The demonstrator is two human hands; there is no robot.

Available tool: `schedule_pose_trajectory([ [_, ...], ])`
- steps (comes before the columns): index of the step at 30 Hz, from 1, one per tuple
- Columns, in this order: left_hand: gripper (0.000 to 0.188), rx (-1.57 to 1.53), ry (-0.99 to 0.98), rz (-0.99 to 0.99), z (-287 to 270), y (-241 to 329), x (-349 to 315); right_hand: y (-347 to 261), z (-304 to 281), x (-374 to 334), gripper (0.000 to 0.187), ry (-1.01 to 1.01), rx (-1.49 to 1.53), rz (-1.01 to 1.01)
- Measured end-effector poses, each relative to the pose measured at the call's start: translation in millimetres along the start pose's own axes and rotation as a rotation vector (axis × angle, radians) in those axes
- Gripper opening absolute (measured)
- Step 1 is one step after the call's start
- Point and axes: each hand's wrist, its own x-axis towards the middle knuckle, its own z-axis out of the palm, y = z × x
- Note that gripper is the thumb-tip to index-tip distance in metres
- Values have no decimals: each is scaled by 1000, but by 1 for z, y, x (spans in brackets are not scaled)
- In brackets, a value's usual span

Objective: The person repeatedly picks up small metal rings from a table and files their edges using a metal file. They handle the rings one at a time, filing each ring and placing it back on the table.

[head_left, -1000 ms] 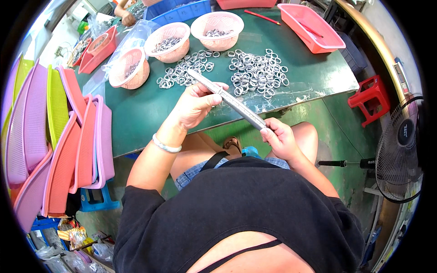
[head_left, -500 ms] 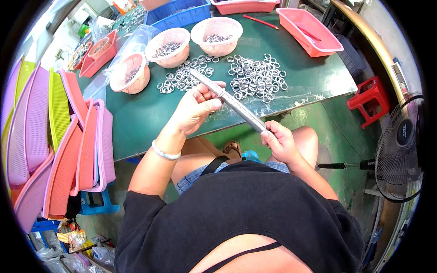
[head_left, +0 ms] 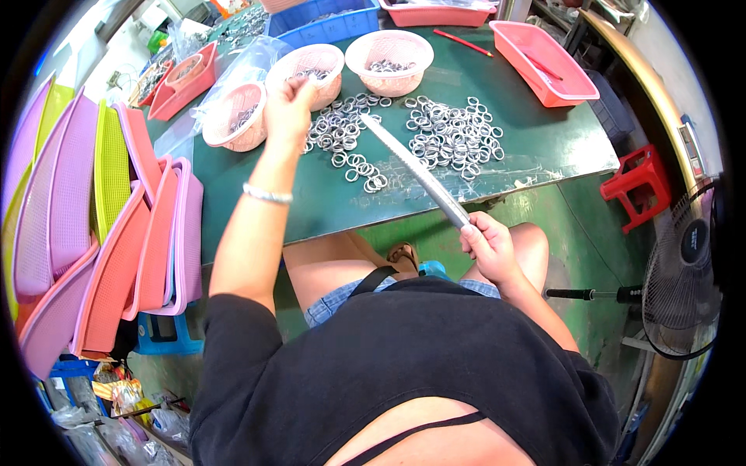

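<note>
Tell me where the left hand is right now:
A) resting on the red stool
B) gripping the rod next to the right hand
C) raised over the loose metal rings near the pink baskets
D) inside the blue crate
C: the left hand is up over the scattered metal rings beside a pink basket, while only the right hand holds the rod.

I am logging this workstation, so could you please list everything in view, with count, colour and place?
table: one, dark green, ahead of the person
metal rings: many, silver, two loose piles on the table
round baskets: three, pink, far side of the table, rings inside
rod: one, silver, stacked with rings, slanting over the table edge
trays: several, red-pink, table's far corners
crate: one, blue, far edge
flat baskets: many, pink, purple, yellow, stacked at left
stool: one, red, right
fan: one, black, right
left hand: raised over the rings
right hand: grips the rod's near end
</note>
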Motion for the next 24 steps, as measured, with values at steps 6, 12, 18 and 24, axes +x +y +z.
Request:
schedule_pose_trajectory([
  [6, 41, 725, -220, 154, -9, -9, 11, 3, -4, -1, 17, 52, 43, 31],
  [12, 34, 951, -904, 319, -6, -6, -47, 5, -6, 1, 17, 54, 43, 63],
  [18, 29, 971, -903, 352, -8, -6, -44, 4, -4, 0, 15, 37, 39, 99],
  [24, 20, 17, -608, -268, -10, -10, -45, 8, -5, 0, 15, 10, 18, 87],
])
